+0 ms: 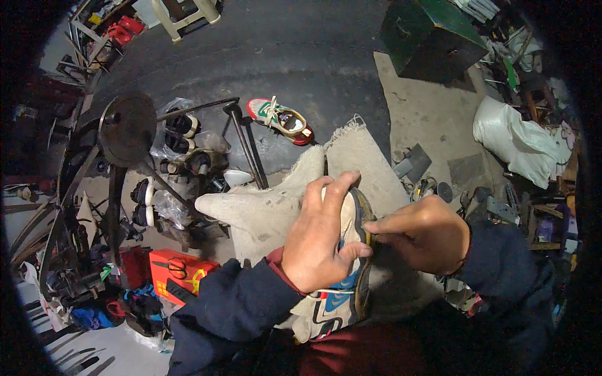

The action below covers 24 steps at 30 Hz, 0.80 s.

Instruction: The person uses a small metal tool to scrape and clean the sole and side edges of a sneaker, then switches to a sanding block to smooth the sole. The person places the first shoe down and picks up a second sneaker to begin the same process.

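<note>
White-and-blue shoe (338, 302): lower centre, dark sole (362, 287).
Left hand (318, 241): gripping shoe.
Right hand (420, 235): at sole, grip unclear.
Cloth (263, 216): stained cream, centre.
Floor (295, 56): dark, upper centre.
Green box (433, 41): upper right.

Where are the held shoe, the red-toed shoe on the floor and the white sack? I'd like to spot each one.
Held shoe (339, 300): head view, on its blue side panel.
Red-toed shoe (271, 115): head view, on its laces.
White sack (517, 143): head view, on its wrinkled side.

A red-and-green sneaker (271, 117) lies on the dark floor covering (282, 56).
</note>
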Tool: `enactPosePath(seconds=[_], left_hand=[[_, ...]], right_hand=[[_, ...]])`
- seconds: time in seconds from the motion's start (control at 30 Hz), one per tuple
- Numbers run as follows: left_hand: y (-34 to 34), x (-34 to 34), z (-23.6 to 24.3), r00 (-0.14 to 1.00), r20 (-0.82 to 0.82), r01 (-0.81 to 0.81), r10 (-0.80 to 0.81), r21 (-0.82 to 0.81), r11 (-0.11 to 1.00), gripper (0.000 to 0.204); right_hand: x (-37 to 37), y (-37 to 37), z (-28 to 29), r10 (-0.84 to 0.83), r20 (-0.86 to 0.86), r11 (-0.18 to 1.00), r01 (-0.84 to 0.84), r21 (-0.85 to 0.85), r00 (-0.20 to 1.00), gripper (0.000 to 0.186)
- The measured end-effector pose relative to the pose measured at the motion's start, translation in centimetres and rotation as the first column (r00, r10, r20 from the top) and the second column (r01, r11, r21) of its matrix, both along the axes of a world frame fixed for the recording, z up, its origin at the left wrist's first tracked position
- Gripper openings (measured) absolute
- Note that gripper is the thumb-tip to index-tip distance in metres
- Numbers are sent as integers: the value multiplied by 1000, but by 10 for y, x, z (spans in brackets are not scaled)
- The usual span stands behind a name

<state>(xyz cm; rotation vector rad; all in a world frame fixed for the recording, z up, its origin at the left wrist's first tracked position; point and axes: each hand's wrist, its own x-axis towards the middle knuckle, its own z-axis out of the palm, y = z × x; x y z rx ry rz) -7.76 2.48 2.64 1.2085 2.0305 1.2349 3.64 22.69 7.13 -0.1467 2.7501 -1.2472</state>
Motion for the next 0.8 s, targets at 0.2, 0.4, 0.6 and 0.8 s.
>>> enactPosePath(seconds=[0.2,0.4,0.6,0.8], left_hand=[[0,-5,2,998,54,18,-18,6,1000,104],[-14,-5,10,995,99,14,-23,85,996,99],[-106,33,31,807,382,-511,450,69,857,52],[-173,99,27,738,487,-272,466,-418,867,47]], right_hand=[[-7,0,-1,12,-1,998,-12,54,1000,12],[10,11,-8,-41,9,989,42,-143,999,12],[31,14,-16,-106,-42,967,93,-237,993,14],[46,14,-23,-157,-110,965,128,-231,981,17]])
